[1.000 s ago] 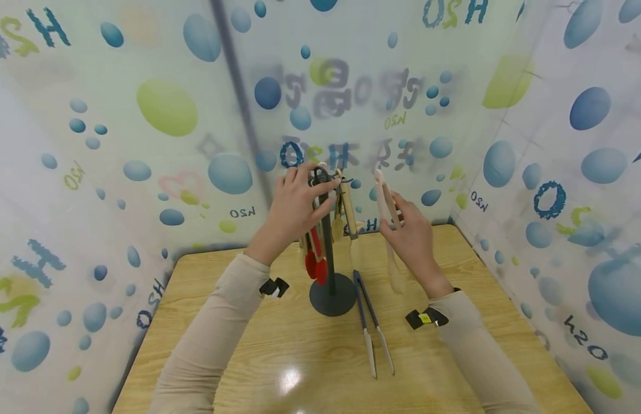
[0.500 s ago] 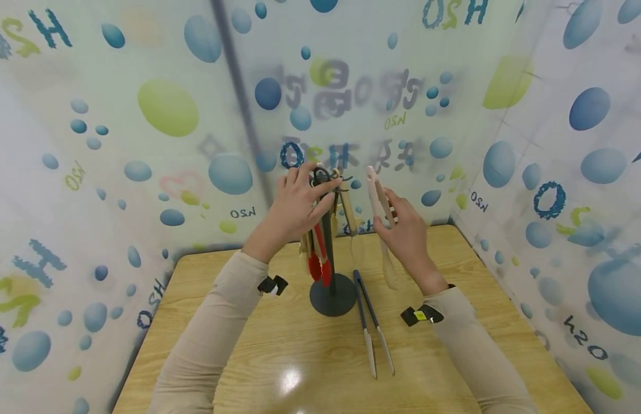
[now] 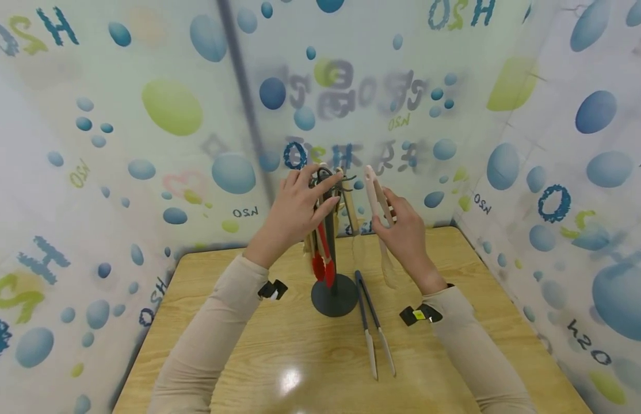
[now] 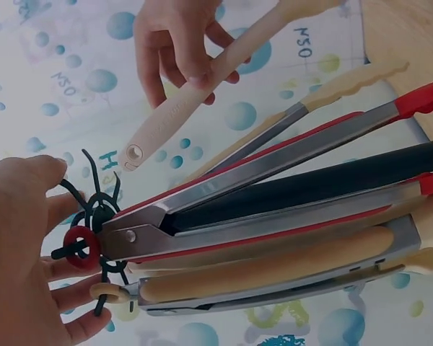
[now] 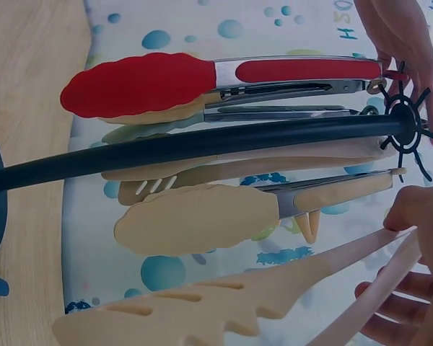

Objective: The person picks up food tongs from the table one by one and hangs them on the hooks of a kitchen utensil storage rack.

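My left hand (image 3: 292,210) grips the top of a black utensil stand (image 3: 335,299), fingers spread about its hooks. From the hooks hang red-tipped tongs (image 4: 267,180), cream tongs (image 5: 195,220) and several other utensils, partly hidden behind one another. To the right of the stand, my right hand (image 3: 405,233) holds pale pink tongs (image 3: 371,190) upright by their legs, hinge end up and clear of the hooks. In the right wrist view these tongs' wavy heads (image 5: 180,306) point down toward the table, legs apart.
Dark blue tongs with pale tips (image 3: 369,322) lie spread on the wooden table (image 3: 279,356), right of the stand's round base. A patterned curtain wall (image 3: 196,144) with bubbles and H2O letters encloses the table's back and sides.
My right hand has brought the pale pink tongs left, nearer the stand, and then held them there. The red-tipped tongs have shifted slightly right on the stand, while my left hand stays at its top.
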`<act>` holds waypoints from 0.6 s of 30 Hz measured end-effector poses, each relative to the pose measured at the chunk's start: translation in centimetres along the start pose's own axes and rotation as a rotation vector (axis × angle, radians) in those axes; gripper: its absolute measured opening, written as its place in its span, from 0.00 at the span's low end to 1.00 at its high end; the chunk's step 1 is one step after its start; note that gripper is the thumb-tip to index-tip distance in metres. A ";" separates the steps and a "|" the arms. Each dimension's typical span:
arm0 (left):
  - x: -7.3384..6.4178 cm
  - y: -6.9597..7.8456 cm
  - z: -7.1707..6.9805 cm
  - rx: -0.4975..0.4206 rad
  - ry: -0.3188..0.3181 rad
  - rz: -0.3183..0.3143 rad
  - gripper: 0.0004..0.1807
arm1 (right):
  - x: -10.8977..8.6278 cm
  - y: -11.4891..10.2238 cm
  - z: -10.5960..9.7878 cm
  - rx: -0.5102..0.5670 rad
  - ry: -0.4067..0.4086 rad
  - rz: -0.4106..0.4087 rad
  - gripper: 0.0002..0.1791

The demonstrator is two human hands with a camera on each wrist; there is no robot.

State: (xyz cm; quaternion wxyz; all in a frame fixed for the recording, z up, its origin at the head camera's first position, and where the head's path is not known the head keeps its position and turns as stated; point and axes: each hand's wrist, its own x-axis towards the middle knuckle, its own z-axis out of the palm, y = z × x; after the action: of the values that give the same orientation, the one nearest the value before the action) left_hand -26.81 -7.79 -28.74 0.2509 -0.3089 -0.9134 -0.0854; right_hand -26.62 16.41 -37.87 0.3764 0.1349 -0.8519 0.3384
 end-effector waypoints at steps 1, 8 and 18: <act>0.0 0.0 0.1 -0.013 0.011 -0.003 0.30 | 0.0 0.0 0.0 0.001 -0.001 0.002 0.31; 0.3 0.1 -0.2 -0.084 0.040 -0.035 0.37 | 0.4 -0.1 0.1 0.004 0.002 -0.010 0.31; 0.7 0.0 -0.7 -0.093 0.022 -0.056 0.38 | 0.9 -0.3 0.3 0.010 0.012 -0.039 0.30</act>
State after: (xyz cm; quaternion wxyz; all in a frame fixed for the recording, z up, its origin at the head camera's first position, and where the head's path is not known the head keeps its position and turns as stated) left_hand -27.00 -7.70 -27.76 0.2437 -0.2939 -0.9139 -0.1379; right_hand -27.24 16.01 -37.21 0.3874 0.1515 -0.8450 0.3361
